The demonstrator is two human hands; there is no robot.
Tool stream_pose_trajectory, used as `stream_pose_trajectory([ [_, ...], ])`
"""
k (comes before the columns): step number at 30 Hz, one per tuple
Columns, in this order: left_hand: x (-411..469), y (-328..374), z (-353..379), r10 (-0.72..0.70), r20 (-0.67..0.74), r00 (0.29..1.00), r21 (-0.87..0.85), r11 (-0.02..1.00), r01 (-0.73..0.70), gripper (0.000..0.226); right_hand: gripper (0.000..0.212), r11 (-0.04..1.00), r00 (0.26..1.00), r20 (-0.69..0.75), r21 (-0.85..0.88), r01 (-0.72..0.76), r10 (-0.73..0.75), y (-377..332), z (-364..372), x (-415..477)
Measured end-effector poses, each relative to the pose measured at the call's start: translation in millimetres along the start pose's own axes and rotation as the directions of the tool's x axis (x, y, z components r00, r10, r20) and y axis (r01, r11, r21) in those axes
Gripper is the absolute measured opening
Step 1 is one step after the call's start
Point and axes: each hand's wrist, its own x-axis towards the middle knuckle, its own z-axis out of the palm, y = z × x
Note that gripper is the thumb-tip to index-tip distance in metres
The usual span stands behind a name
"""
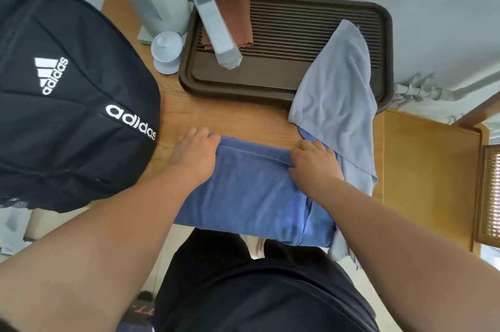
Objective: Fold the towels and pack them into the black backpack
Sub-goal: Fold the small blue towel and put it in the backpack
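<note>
The blue towel (251, 191) lies on the near tabletop (230, 115), long axis left-right. Left hand (196, 154) and right hand (315, 165) pinch its far edge, fingers (315, 146) curled on cloth; the black backpack (67, 88) stands left, nearer the left hand.

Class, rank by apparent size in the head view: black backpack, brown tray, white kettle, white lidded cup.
1. black backpack, partly cropped and nearer the camera, so enlarged.
2. brown tray.
3. white kettle.
4. white lidded cup.
</note>
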Motion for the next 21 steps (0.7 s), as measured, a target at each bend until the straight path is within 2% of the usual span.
stream_pose_trajectory([
  [3, 8.8, -1.4, -3.6, 0.016, 0.043, 0.999, 0.015, 1.000, -0.017, 0.013, 0.008, 0.992, 1.000, 0.002, 0.128, 0.017, -0.018, 2.8, -2.2, 1.2],
  [5, 13.2, -5.8, -6.2, 0.035, 0.080, 0.996, 0.015, 0.999, -0.036, 0.007, 0.005, 0.977, 0.999, 0.009, 0.209, -0.037, 0.035, 2.5, -7.4, 1.4],
  [7, 15.3, -11.1, -9.8, 0.051, 0.119, 0.992, 0.022, 0.998, -0.054, 0.010, 0.006, 0.961, 0.993, 0.045, 0.251, -0.116, 0.108, 3.8, -13.5, 2.4],
  [10, 18.5, -16.4, -15.9, 0.076, 0.147, 0.986, 0.034, 0.996, -0.082, 0.015, 0.022, 0.942, 0.988, 0.077, 0.300, -0.150, 0.132, 6.3, -18.9, 2.5],
  [14, 22.0, -19.6, -20.2, 0.143, 0.172, 0.975, -0.015, 0.990, -0.143, 0.012, 0.029, 0.939, 0.982, 0.109, 0.293, -0.178, 0.152, 1.8, -23.9, -0.4],
  [17, 25.2, -22.5, -23.8, 0.173, 0.179, 0.969, -0.033, 0.985, -0.169, 0.012, 0.021, 0.941, 0.981, 0.087, 0.281, -0.190, 0.172, -0.9, -25.1, -0.1],
  [21, 31.0, -24.6, -30.5, 0.198, 0.096, 0.976, -0.140, 0.973, -0.183, 0.025, 0.009, 0.940, 0.980, 0.075, 0.278, -0.197, 0.183, 0.7, -24.2, -0.1],
])
